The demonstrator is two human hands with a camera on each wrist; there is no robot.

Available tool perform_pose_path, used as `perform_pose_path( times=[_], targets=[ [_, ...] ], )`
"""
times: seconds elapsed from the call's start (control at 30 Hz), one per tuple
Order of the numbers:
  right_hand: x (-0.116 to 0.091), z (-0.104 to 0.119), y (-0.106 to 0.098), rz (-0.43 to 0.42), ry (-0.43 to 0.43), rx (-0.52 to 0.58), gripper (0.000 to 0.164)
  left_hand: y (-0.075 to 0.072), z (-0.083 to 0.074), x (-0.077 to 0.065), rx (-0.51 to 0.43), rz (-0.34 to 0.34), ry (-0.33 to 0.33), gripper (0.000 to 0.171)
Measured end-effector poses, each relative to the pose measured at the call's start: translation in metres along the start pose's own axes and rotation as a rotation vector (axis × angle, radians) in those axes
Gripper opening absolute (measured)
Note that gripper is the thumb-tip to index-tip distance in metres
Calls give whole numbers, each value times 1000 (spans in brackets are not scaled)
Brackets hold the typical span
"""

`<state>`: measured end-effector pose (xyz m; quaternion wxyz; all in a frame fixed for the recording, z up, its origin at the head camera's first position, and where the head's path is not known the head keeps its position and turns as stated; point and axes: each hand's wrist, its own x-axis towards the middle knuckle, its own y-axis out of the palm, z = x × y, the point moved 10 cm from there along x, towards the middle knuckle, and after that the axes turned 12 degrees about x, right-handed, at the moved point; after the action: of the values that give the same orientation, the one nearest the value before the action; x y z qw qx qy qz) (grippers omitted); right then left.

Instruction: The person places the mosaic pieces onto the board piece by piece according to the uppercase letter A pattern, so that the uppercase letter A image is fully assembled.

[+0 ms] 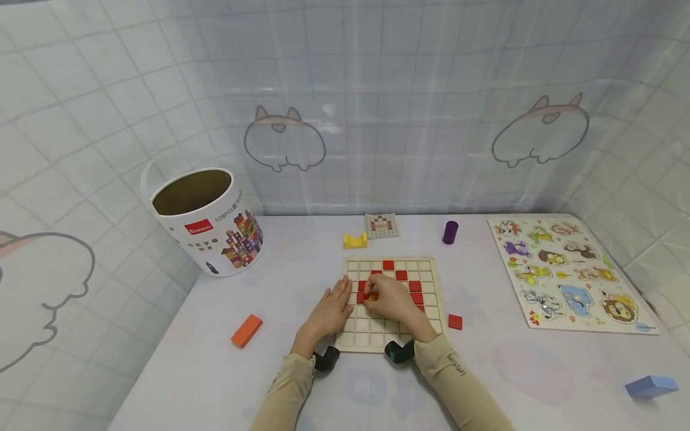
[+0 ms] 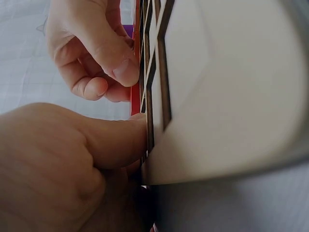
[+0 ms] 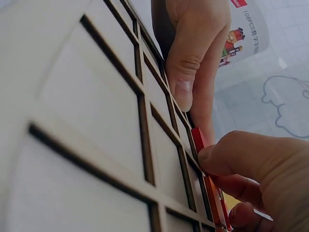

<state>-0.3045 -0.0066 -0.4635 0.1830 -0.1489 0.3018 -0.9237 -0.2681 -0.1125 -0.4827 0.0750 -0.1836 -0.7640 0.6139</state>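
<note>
A wooden grid board [image 1: 362, 342] lies on the table, with several red square tiles [image 1: 415, 286] set in its upper cells. My left hand [image 1: 330, 308] rests along the board's left edge, fingers extended; its thumb shows at the edge in the left wrist view. Over the board's middle, my right hand [image 1: 392, 298] has curled fingers and thumb around a small orange tile [image 1: 374, 296]. Close by in the right wrist view are a red tile [image 3: 198, 139] at the thumb tip and the orange tile's edge [image 3: 213, 200]. A loose red tile [image 1: 455, 322] lies right of the board.
Behind the board are a pattern card [image 1: 381, 225], a yellow block [image 1: 355, 242] and a purple cylinder [image 1: 450, 232]. A white bucket [image 1: 218, 245] and an orange block [image 1: 247, 331] stand left. On the right are an animal puzzle [image 1: 550, 322] and a blue block [image 1: 651, 387].
</note>
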Motion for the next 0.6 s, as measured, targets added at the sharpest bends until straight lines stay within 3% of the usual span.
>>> perform_pose_path(
  times=[0.37,0.6],
  targets=[
    [0,-4,1,13,8,31,22,-1,-1,-1,1,-1,-8,59],
    [-4,-8,-11,14,51,145,20,1,0,0,-3,0,-6,59]
  ],
)
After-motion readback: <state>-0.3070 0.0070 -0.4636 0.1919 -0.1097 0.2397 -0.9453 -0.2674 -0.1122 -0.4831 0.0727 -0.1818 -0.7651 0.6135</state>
